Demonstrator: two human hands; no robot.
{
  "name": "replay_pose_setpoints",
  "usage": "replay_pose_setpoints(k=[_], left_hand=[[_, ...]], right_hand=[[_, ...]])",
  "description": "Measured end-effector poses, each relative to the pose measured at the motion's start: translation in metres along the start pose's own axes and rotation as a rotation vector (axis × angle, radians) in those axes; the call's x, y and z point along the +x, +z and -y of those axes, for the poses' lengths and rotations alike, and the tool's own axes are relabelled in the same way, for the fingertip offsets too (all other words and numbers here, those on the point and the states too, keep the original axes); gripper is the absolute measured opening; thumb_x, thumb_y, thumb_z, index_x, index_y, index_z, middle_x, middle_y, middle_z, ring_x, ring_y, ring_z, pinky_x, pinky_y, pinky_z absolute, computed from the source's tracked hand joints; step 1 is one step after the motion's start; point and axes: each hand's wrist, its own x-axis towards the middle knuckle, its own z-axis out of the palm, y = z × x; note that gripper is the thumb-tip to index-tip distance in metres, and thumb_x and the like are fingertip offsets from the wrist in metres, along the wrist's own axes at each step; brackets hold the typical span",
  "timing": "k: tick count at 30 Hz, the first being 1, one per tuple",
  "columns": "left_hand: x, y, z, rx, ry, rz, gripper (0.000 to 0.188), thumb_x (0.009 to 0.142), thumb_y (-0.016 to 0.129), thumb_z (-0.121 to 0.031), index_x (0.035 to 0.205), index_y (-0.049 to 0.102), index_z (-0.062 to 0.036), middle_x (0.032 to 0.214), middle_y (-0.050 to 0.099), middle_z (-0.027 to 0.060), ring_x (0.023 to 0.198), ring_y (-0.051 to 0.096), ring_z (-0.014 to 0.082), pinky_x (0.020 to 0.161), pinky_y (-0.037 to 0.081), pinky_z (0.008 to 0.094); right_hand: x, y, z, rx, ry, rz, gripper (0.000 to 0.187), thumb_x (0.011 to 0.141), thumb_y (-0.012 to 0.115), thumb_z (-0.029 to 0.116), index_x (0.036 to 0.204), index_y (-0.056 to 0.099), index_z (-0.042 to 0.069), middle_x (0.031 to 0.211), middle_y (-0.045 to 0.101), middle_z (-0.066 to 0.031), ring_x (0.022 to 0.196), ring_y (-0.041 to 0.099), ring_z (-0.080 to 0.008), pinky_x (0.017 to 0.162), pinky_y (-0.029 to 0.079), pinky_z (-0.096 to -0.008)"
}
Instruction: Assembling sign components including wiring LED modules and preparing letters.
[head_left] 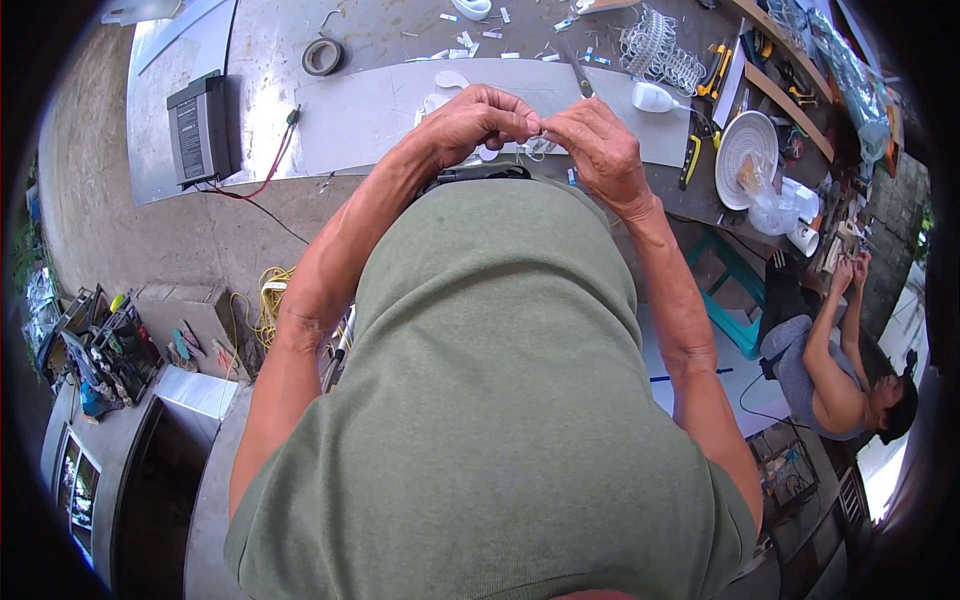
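Over the near edge of the pale sheet [340,115] on the workbench, my left hand [492,118] and my right hand [600,145] meet, fingertips nearly touching. Both are closed in a pinch on something small and thin. What it is cannot be made out. Some thin whitish strands [536,149] show just below the fingers. Beyond my right hand lies a dark, narrow metal tool [577,70]. White spoon-shaped pieces [450,79] lie beyond my left hand, partly covered by it.
A black box [199,130] with a red cable [268,178] and a tape roll [323,57] are at left. Coiled white strands [662,52], a white bottle [656,98], a yellow-handled knife [689,162] and a round white tray [730,180] lie right. Another person [825,375] works at far right.
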Motion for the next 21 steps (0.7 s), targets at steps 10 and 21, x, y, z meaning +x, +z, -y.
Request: replay_pose_setpoints(k=[10,21], left_hand=[[-0.0004,-0.001,-0.0038,-0.073,-0.078,-0.011,0.013,0.084,0.077,-0.018,0.084,0.073,-0.005,0.07,0.063,-0.0012,0.061,0.049,0.0068,0.055,0.036,0.0222],[0.0013,-0.001,-0.0007,-0.023,-0.036,-0.002,0.012,0.085,0.076,-0.016,0.086,0.073,-0.0049,0.073,0.066,-0.0011,0.062,0.05,0.007,0.056,0.037,0.0226]], right_hand=[[0.0005,-0.0016,-0.0044,-0.216,-0.192,0.112,0.019,0.08,0.072,0.005,0.099,0.069,0.003,0.086,0.066,-0.0059,0.083,0.063,-0.0228,0.074,0.052,-0.0358],[0.0022,0.0052,0.0023,-0.165,-0.088,0.042,0.01,0.083,0.071,0.004,0.09,0.063,0.002,0.079,0.058,-0.009,0.075,0.058,-0.0251,0.068,0.049,-0.0381]])
